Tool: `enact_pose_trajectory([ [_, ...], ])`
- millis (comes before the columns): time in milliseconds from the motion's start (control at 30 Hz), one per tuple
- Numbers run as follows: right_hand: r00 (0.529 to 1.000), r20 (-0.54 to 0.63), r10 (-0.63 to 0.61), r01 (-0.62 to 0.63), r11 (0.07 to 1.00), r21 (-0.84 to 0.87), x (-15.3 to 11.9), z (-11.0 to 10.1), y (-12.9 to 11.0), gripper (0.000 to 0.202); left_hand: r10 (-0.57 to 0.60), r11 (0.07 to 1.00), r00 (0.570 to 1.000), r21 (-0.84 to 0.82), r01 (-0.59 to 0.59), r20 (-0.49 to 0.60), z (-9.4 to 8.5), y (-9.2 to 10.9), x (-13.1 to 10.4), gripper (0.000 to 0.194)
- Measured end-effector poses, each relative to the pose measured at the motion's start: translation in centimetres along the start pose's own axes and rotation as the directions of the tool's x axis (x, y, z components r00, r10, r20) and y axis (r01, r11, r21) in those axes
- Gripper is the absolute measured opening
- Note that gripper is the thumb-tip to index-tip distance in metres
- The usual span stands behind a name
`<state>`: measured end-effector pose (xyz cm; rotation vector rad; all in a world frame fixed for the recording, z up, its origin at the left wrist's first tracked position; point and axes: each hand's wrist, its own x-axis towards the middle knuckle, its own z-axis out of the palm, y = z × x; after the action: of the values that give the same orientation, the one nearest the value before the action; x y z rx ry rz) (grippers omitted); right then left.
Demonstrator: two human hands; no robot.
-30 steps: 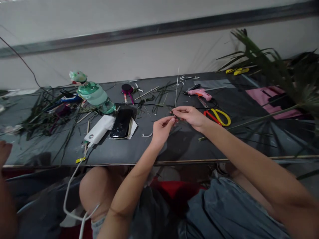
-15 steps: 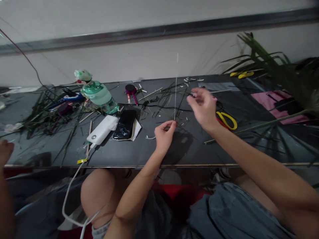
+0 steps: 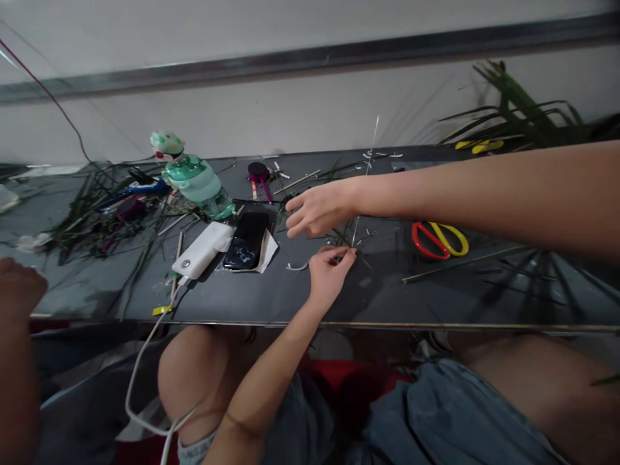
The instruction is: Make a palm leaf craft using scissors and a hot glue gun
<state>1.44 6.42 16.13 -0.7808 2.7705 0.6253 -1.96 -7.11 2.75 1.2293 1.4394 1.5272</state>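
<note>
Our right hand (image 3: 320, 210) has swung leftward to mid-frame, fingers parted; our left hand (image 3: 330, 271), below it and nearer, pinches the thin white stick (image 3: 373, 142), which slants toward upper right.

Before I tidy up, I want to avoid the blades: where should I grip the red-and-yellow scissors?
Probably by the handle loops, from the table's near edge: they appear to lie flat, spreading toward the near right, while the right forearm crosses beyond them and hides the blades.
</note>
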Motion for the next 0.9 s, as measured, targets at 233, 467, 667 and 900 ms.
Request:
enact_pose_trajectory([
  [233, 1.0, -0.009, 0.019, -0.015, 0.935, 0.354, -1.4, -1.8, 1.4, 0.034, -0.028, 0.998, 1.0, -0.063, 0.029, 0.012, 0.4, 0.4, -0.6, 0.017],
  [467, 0.895, 0.022, 0.446, -0.297, 0.558, 0.775, -2.5, -5.5, 3.3, 0.015, -0.024, 0.987, 0.999, -0.16, 0.028, 0.026, 0.5, 1.6, -1.3, 0.015],
  [667, 0.815, 0.08, 0.574, -0.39, 0.442, 0.808, -2.8, -6.8, 4.0, 0.02, -0.018, 0.985, 0.999, -0.172, 0.024, 0.034, 0.4, 2.4, -1.8, 0.014],
  [900, 0.718, 0.063, 0.693, -0.544, 0.502, 0.672, -6.2, -8.6, 5.7, 0.019, -0.024, 0.986, 0.999, -0.162, 0.032, 0.046, 0.5, 2.4, -2.1, 0.015],
])
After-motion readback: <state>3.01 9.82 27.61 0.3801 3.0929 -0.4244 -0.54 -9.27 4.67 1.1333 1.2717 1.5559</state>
